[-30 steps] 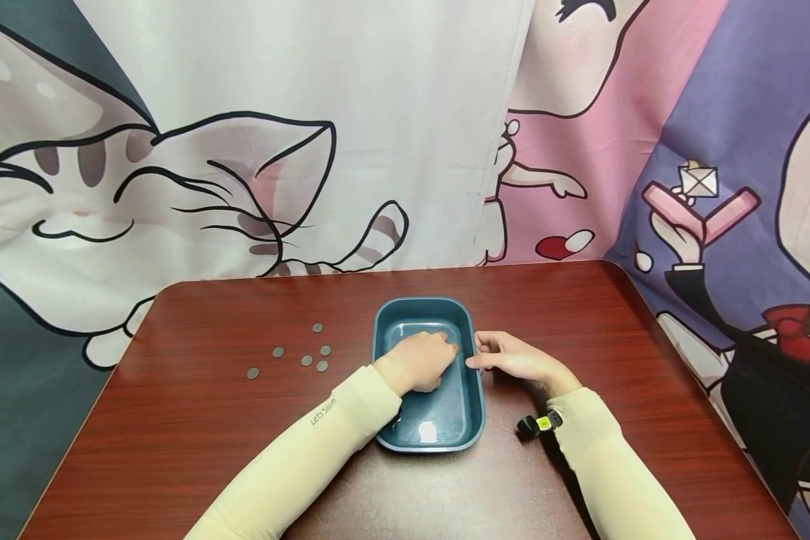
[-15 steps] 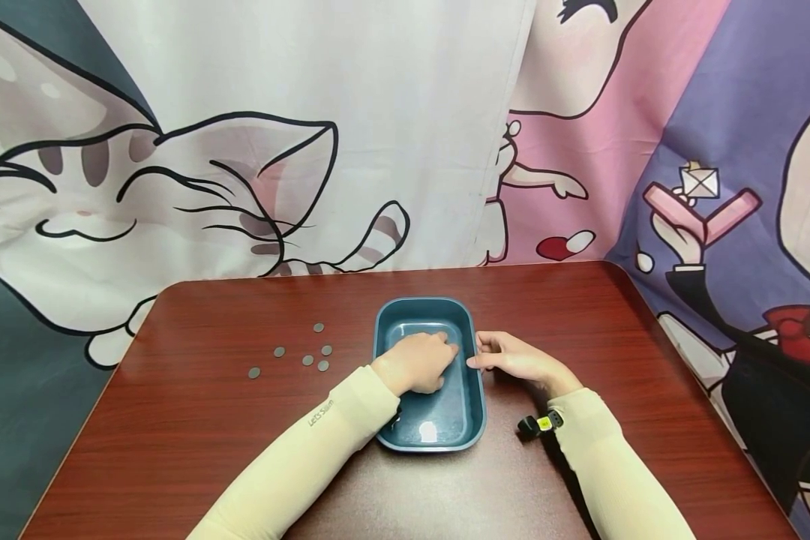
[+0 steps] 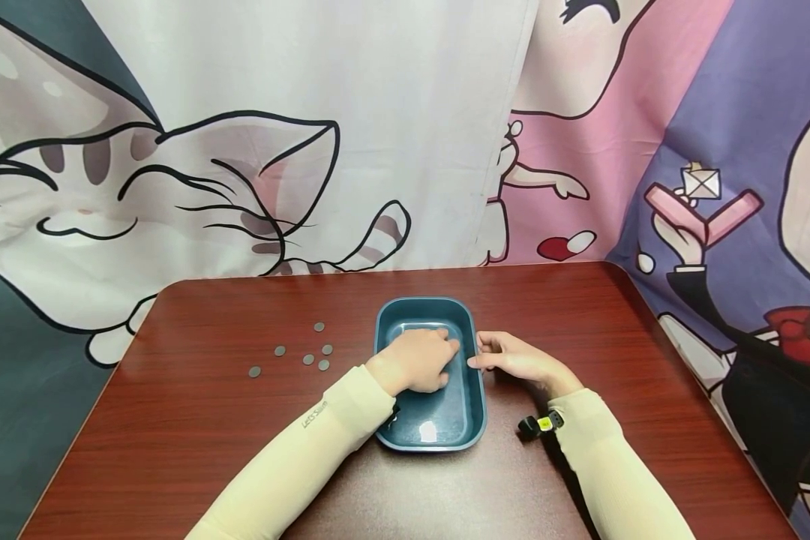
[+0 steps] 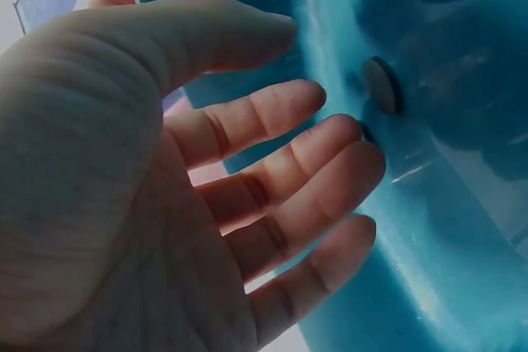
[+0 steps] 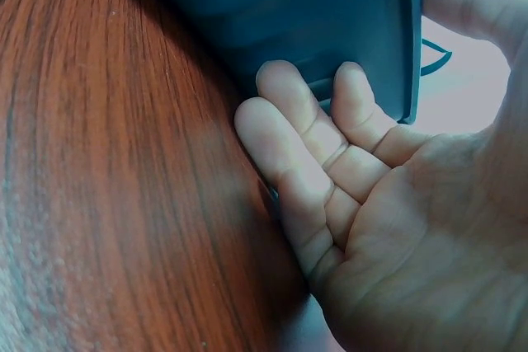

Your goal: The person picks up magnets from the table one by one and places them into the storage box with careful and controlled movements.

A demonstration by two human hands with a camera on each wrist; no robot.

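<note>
Six grey discs (image 3: 308, 360) sit unmoved on the bench (image 3: 175, 420). Left hand (image 3: 412, 361) is inside the tray (image 3: 418, 450), thumb slightly further out; fingers a little spread, pinching nothing, so nearby disc (image 4: 381, 86) looks free in there. Right hand (image 3: 518, 356) unchanged, pinching right wall.

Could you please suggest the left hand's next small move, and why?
Probably the left hand should move its fingers onto the grey disc in the blue tray: it lies just beyond their tips, unheld, while the right hand holds the tray's side.
</note>
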